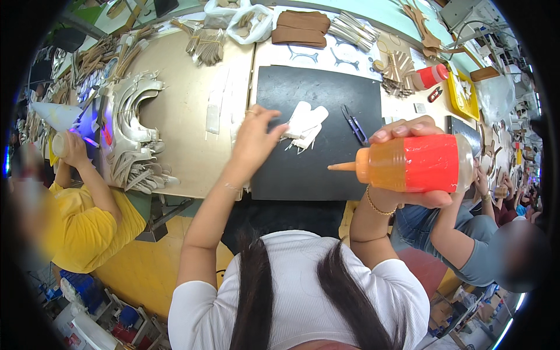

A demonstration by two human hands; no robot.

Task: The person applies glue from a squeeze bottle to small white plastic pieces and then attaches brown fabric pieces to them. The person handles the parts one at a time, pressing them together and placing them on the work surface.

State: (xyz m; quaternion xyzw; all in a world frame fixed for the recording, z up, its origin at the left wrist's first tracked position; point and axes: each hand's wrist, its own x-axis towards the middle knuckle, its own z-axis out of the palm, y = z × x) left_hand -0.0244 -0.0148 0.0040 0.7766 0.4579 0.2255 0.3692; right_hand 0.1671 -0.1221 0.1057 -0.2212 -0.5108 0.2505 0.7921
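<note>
My right hand [406,128] is wrapped round a squeeze bottle [417,163] of amber liquid with a red band. The bottle lies on its side in the air, its orange nozzle pointing left over the black mat [326,175]. Close to the mat's left edge, my left hand [258,135] has thumb and fingers apart, with nothing plainly in it. Just right of its fingertips, several white strap-like pieces [306,123] overlap in a small pile, thin strips sticking out below. Blue-handled thread snips [353,125] rest on the mat right of the pile.
Curved pale parts [131,116] are stacked left. Brown strips [300,28], plastic bags [249,23] and strip bundles [207,46] line the back. Another red bottle [430,76] and a yellow tray [465,96] stand right. Co-workers sit both sides, one in a yellow shirt [87,227].
</note>
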